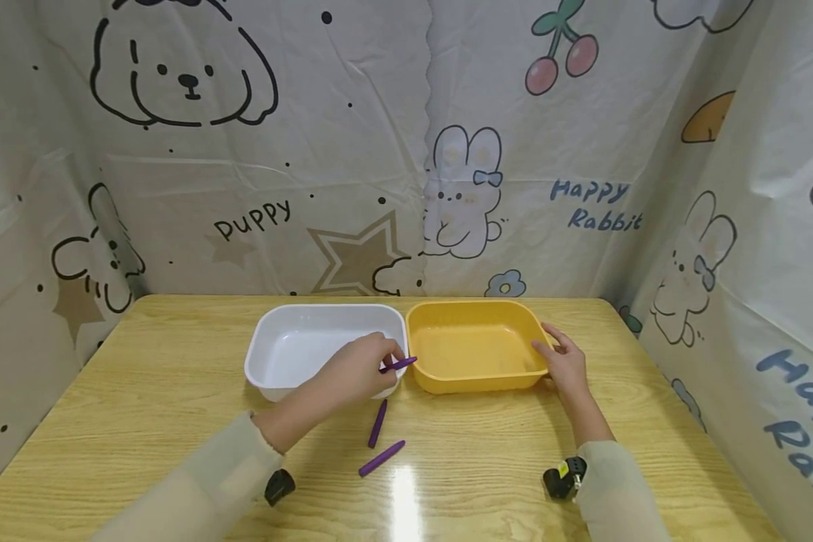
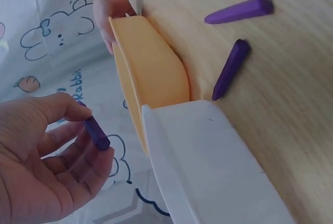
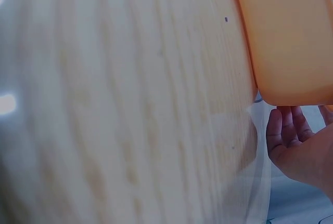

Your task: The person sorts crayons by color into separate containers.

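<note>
My left hand (image 1: 360,365) pinches a purple crayon (image 1: 398,365) between thumb and fingers, above the right end of the white bin (image 1: 264,361). The crayon's tip points toward the yellow bin (image 1: 477,384), which stands beside the white one. In the left wrist view the held crayon (image 2: 97,134) lies between thumb and fingertips. With its thumb over the rim and its fingers outside, my right hand (image 1: 566,363) holds the yellow bin's right end. Two more purple crayons lie on the table in front of the bins, one crayon (image 1: 377,424) behind the other crayon (image 1: 382,458).
Both bins stand near the back of the wooden table (image 1: 488,467). A patterned cloth (image 1: 352,150) hangs behind the table and along both sides. Black devices show at the wrists, one device (image 1: 280,487) by the left sleeve, another device (image 1: 565,478) by the right.
</note>
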`<action>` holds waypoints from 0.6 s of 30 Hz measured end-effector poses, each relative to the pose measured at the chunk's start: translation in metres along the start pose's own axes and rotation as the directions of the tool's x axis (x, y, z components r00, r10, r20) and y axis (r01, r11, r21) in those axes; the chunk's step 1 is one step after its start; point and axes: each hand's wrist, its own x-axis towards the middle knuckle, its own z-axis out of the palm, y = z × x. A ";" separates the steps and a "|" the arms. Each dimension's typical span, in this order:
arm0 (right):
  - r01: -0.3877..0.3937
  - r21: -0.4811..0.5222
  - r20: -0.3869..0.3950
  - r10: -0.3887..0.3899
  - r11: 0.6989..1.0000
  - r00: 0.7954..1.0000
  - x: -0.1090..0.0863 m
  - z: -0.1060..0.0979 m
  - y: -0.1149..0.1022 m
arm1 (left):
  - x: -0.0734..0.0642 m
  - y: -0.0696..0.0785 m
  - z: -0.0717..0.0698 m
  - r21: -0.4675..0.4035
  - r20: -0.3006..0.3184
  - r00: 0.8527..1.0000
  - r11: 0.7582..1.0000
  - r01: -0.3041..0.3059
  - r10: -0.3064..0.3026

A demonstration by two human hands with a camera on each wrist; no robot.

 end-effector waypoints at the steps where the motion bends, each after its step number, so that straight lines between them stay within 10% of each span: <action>1: -0.002 0.001 0.002 0.002 1.000 1.000 0.000 0.000 0.001 | 0.003 0.001 0.000 0.002 -0.004 1.000 1.000 -0.009 0.009; 18: 0.037 0.016 0.012 -0.037 0.999 0.999 -0.003 0.000 0.001 | 0.055 0.018 0.010 0.068 0.056 0.997 0.997 -0.047 0.043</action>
